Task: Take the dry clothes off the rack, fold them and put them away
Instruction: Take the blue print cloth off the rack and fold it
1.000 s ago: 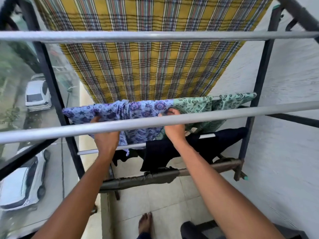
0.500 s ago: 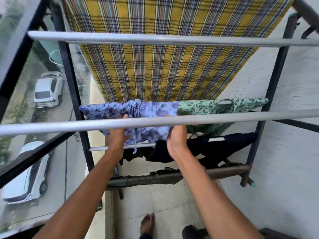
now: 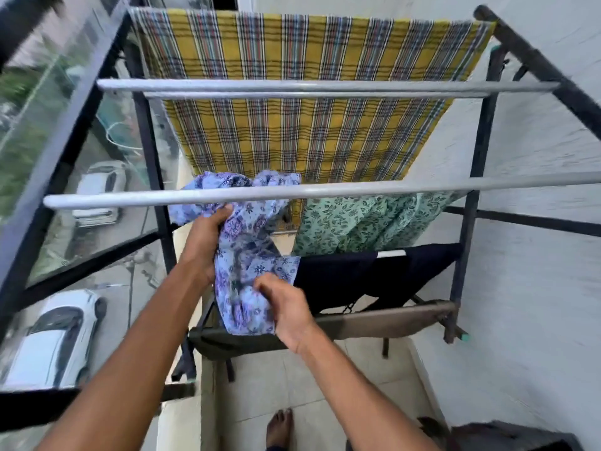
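Observation:
A blue-purple floral cloth [image 3: 242,255] hangs bunched below the near silver bar of the drying rack [image 3: 325,189]. My left hand [image 3: 203,242] grips its upper part just under that bar. Lower down, my right hand [image 3: 286,307] is closed on the cloth's bottom end. To the right, a green leaf-print cloth [image 3: 354,222] hangs on a rack bar. Under it a dark navy garment [image 3: 374,275] is draped over a lower bar. A yellow plaid cloth [image 3: 302,102] is spread over the far top of the rack.
The rack's black frame [image 3: 471,206] stands against a white wall [image 3: 536,288] on the right. A glass balcony railing [image 3: 81,190] runs along the left, with parked cars far below. A brown lower bar [image 3: 374,323] crosses the rack. My bare foot [image 3: 279,428] stands on the tiled floor.
The floral cloth has come off its bar and is pulled down toward me, bunched in both hands. My right hand moved down to its lower end. The view tilted up and back.

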### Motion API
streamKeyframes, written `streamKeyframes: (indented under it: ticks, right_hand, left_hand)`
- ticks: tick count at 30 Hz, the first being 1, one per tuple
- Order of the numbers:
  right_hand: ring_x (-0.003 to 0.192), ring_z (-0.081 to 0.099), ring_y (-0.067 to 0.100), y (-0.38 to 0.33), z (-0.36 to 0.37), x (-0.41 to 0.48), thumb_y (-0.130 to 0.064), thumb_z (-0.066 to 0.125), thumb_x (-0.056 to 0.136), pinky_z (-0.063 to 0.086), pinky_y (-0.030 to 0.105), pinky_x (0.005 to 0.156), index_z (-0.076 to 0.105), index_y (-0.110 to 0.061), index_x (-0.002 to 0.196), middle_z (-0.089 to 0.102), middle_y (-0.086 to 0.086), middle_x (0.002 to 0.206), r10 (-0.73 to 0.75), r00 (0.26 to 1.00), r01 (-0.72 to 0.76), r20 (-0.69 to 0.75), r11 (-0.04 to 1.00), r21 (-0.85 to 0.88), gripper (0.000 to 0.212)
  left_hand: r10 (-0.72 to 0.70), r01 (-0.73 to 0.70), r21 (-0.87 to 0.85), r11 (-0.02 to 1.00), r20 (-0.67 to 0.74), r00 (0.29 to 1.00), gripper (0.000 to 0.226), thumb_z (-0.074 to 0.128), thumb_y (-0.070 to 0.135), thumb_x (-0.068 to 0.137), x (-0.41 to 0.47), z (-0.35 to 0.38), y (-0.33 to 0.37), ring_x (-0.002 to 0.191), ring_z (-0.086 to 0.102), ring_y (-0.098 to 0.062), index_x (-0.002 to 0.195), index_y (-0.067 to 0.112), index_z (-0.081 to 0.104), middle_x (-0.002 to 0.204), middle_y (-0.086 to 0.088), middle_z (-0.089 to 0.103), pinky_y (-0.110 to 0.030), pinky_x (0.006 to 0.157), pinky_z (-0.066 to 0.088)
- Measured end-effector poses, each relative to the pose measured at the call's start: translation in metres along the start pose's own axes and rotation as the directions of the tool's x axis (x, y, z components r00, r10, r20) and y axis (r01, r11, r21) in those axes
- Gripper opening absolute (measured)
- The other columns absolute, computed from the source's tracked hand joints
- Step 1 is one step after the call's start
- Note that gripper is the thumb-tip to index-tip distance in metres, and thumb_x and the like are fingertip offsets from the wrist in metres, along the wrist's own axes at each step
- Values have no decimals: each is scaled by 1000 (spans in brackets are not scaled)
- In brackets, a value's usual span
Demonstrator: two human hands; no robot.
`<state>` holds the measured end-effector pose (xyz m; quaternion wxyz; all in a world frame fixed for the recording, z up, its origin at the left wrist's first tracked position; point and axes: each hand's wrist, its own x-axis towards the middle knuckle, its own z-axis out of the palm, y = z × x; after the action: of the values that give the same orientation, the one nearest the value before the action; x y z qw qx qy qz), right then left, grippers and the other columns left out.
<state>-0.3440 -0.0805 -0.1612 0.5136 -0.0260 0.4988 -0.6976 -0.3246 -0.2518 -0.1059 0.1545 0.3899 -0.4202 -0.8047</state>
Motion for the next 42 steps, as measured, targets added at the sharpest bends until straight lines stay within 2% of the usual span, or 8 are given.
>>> streamKeyframes:
  ticks: [7, 11, 17, 20, 24, 28, 31, 42]
  right_hand:
    - [130, 53, 39, -30, 6, -14, -57, 70, 83, 33, 56, 117, 63, -9, 134, 58, 19, 138, 19, 986, -58, 167, 971, 230, 70]
    - [125, 59, 34, -17, 17, -44, -50, 89, 61, 34, 52, 118, 74, -8, 117, 67, 15, 128, 19, 990, -18, 140, 1000, -15, 72]
    - [101, 72, 17, 33, -9, -153, -10, 68, 88, 55, 31, 95, 69, -2, 113, 76, 5, 107, 64, 964, -64, 258, 998, -10, 26]
    - [87, 72, 4, 46, -13, -208, 5, 63, 89, 55, 22, 91, 67, 1, 115, 76, -9, 95, 77, 931, 10, 357, 971, -237, 26]
    - [98, 70, 7, 69, 0, -268, 11, 65, 85, 52, 28, 100, 71, -14, 110, 76, -11, 102, 116, 850, 101, 513, 921, -376, 36]
    - [102, 70, 18, 99, 3, -320, 3, 70, 82, 53, 36, 99, 79, -22, 98, 76, -1, 107, 168, 851, -11, 498, 953, -303, 30]
    - [99, 72, 23, 126, -9, -357, -9, 86, 66, 55, 38, 94, 81, -19, 96, 76, 7, 107, 197, 853, -91, 482, 968, -236, 32]
    - [119, 64, 31, 210, -64, -477, -53, 83, 71, 52, 40, 101, 70, -9, 125, 64, 19, 132, 268, 917, -248, 297, 963, -104, 71]
  left_hand:
    - [90, -61, -153, 986, 193, 977, 33, 65, 6, 73, -146, -13, -76, 85, 74, -25, 105, 8, 75, 101, -13, 75, -39, 77, 61]
    - [-10, 44, -112, 993, 295, 956, 57, 95, 14, 42, -200, -25, -123, 92, 72, -29, 96, 7, 79, 101, -16, 74, -48, 90, 56]
    - [44, -29, -208, 978, 63, 997, 28, 73, 34, 84, -274, -56, -164, 76, 62, -26, 92, 8, 78, 92, -13, 70, -27, 53, 53]
    - [145, -177, -258, 950, -138, 980, 42, 45, 46, 99, -299, -70, -165, 84, 70, -21, 99, 22, 79, 98, -4, 76, -34, 69, 59]
    - [-64, 77, -184, 980, 75, 995, 50, 48, 44, 96, -345, -68, -155, 96, 69, -32, 128, 7, 60, 114, -18, 68, -41, 83, 57]
    - [-165, 159, 50, 986, 142, 976, 32, 67, 29, 81, -398, -52, -155, 86, 74, -25, 96, 4, 78, 105, -20, 73, -31, 68, 60]
    - [-209, 172, 226, 959, 151, 966, 67, 94, 38, 46, -425, -66, -175, 101, 69, -29, 101, 2, 77, 113, -21, 70, -43, 96, 52]
    - [-226, 127, 375, 918, 234, 946, 56, 70, 13, 49, -531, -99, -275, 86, 70, -32, 104, 2, 66, 100, -22, 71, -38, 78, 55]
